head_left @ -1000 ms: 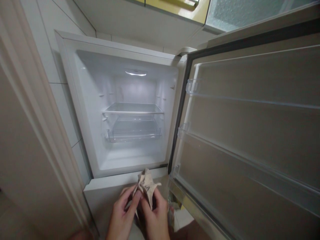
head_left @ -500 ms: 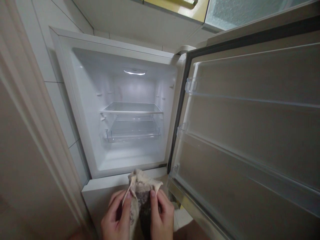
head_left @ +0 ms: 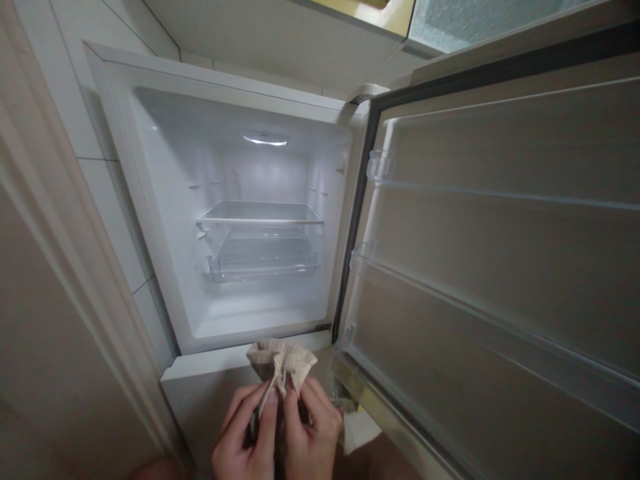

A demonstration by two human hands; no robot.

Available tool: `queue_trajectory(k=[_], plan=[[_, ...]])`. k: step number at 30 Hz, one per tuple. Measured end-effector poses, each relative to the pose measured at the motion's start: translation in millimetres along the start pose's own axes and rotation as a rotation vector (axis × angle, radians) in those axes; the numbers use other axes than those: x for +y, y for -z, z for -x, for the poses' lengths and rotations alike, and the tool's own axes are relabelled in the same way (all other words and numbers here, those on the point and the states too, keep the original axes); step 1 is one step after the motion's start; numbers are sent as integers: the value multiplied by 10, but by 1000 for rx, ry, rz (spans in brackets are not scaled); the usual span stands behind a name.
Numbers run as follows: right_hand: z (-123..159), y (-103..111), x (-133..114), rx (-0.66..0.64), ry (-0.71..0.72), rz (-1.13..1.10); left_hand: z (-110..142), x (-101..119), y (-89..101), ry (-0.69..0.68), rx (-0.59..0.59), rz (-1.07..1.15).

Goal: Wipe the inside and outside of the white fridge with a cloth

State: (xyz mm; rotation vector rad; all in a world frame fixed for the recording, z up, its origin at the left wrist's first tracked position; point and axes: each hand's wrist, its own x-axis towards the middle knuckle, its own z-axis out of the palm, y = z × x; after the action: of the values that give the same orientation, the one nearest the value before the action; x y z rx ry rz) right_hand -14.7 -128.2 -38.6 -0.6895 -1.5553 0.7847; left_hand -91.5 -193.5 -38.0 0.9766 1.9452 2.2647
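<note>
A small beige cloth pouch (head_left: 286,357) with a gathered neck is held low in front of the fridge. My left hand (head_left: 247,430) pinches its left side, and my right hand (head_left: 311,427) pinches the right side close by. The thumbs almost meet over the cloth, and the pouch's lower part is hidden behind them. Just beyond the hands stands the fridge compartment (head_left: 165,220), lit by a lamp at the top. Inside it are a glass shelf (head_left: 260,212) and a clear drawer (head_left: 263,267) below.
The fridge door (head_left: 490,267) stands wide on the right, with clear door racks (head_left: 490,195) across its inner face. Along the left runs a pale door frame (head_left: 75,220), beside white wall tiles (head_left: 97,213). A yellow cabinet (head_left: 385,17) hangs above.
My hands have drawn closer together, bunching the pouch's neck, which was spread wider before. The view has shifted slightly, so the fridge sits a little further left and up.
</note>
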Motion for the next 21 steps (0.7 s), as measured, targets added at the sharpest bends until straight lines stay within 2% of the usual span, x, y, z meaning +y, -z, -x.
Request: queue_trajectory(k=[2,6,8,10,12,13,16,21], plan=[[-40,33,70,47,-67,2,15,-34,6,14,57,-3],[-241,206,246,281,-199,22,-68,-253,198,96,250,-84],[-279,225,260,340,-182,50,-100,-286,238,145,244,-112],[-239,161,198,294,-137,48,-86,-221,172,137,106,-88],[-157,52,97,160,-150,-28,-41,-112,42,95,-34,-27],[-117,2,49,86,-188,-87,-18,-68,-21,84,-57,-5],[-53,-71,-37,-82,-326,-237,9,-61,-108,85,-17,-10],[-77,-1,-66,-196,-378,-300,-36,-280,-3,45,-105,-22]])
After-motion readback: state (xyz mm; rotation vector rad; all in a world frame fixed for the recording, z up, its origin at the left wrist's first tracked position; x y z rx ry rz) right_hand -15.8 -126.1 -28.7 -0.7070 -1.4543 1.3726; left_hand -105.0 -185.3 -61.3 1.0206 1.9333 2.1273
